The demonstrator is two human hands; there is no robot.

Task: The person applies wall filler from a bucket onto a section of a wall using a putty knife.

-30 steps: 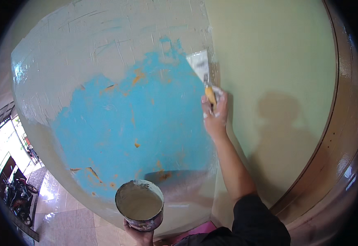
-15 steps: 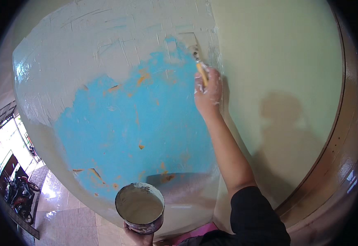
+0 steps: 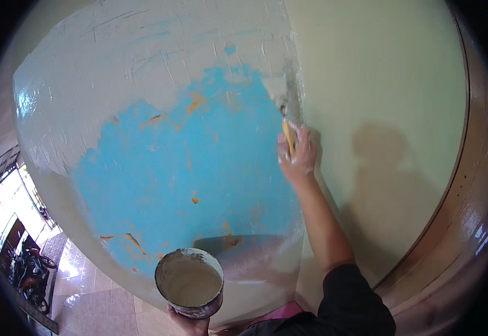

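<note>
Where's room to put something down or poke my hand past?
Maybe the tiled floor, between the motorcycle and the blue-patched wall. A hand might pass over the green wall, between the right hand and brown border. It's crowded where the right hand grips the scraper and the left hand holds the pot.

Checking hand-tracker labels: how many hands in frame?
2. The right hand grips a putty knife at the partly blue wall; the left hand, lower centre, holds a bucket from below, which partly hides it. No others show.
</note>
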